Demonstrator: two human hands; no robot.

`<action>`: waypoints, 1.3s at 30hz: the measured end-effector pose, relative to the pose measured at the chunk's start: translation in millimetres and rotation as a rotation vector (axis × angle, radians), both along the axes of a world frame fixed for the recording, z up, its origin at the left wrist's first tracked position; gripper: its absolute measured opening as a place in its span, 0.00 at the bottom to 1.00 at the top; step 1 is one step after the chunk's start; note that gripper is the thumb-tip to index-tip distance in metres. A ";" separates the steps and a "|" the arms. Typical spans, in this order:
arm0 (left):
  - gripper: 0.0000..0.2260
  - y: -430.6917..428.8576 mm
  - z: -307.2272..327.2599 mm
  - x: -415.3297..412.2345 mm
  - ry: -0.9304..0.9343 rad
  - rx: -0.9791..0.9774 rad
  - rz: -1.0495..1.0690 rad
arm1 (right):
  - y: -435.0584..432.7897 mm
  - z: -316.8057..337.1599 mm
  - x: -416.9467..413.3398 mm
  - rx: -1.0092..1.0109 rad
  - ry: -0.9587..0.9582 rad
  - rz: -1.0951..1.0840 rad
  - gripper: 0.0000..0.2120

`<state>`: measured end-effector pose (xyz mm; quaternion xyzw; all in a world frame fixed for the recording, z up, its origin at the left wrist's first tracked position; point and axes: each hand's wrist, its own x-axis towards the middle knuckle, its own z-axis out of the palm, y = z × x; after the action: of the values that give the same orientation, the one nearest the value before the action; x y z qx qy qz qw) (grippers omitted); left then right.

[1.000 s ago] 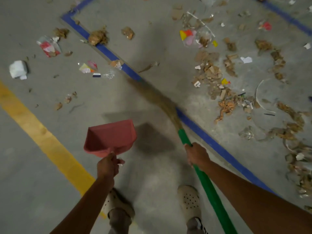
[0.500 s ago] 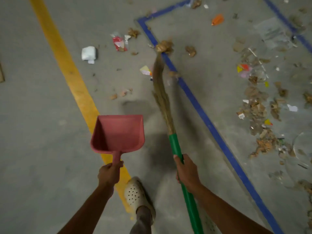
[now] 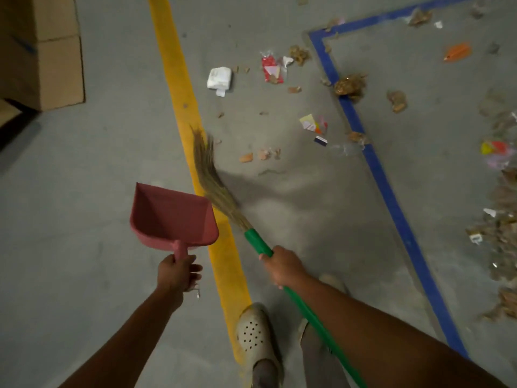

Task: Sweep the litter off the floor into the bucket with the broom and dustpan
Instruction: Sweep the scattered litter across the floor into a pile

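Broom [image 3: 208, 175] in right hand [image 3: 282, 266], dustpan [image 3: 170, 217] in left hand [image 3: 176, 275]; litter [image 3: 272, 69] ahead.

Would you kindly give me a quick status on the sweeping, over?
Status: left hand grips empty dustpan, right hand grips broom. Unswept litter ahead on floor; bucket not in view. Nothing blocking.

I am holding a matt pink plastic dustpan [image 3: 173, 217] and a broom [image 3: 221, 200] whose dry, straw-like bristles [image 3: 205, 161] are fanning from a smooth green handle [image 3: 258, 243]. The floor [image 3: 84, 191] is looking like rough, matt grey concrete; the boxes [image 3: 53, 65] are showing plain brown cardboard.
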<state>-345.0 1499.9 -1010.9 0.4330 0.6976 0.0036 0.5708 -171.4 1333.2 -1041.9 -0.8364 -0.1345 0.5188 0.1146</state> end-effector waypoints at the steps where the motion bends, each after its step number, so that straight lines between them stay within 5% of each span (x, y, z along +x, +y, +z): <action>1: 0.05 1.8 -4.7 0.4 0.011 0.002 0.007 | 3.7 -8.3 4.4 -0.028 -0.007 0.016 0.21; 10: 0.06 -3.5 -18.7 58.5 -0.021 -0.034 -0.028 | -50.4 -80.2 105.7 -0.074 -0.094 -0.405 0.26; 15: 0.03 -18.8 -11.7 116.6 -0.041 -0.053 -0.156 | -109.7 -34.5 159.5 -0.066 -0.140 -0.662 0.20; 22: 0.06 -46.6 5.4 201.0 -0.072 -0.045 -0.267 | -145.5 24.3 162.7 0.096 -0.184 -0.652 0.16; 30: 0.07 -66.4 -6.8 267.3 -0.067 -0.069 -0.348 | -126.2 -13.2 177.1 -0.026 -0.043 -0.357 0.23; 39: 0.07 -87.7 -25.2 310.9 -0.053 -0.083 -0.390 | -204.4 -39.6 256.8 -0.127 -0.057 -0.781 0.20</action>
<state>-34.2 1412.2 -1036.2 0.5358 0.5847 -0.1246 0.5963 85.4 1128.8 -1081.5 -0.8441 0.2231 0.4201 0.2474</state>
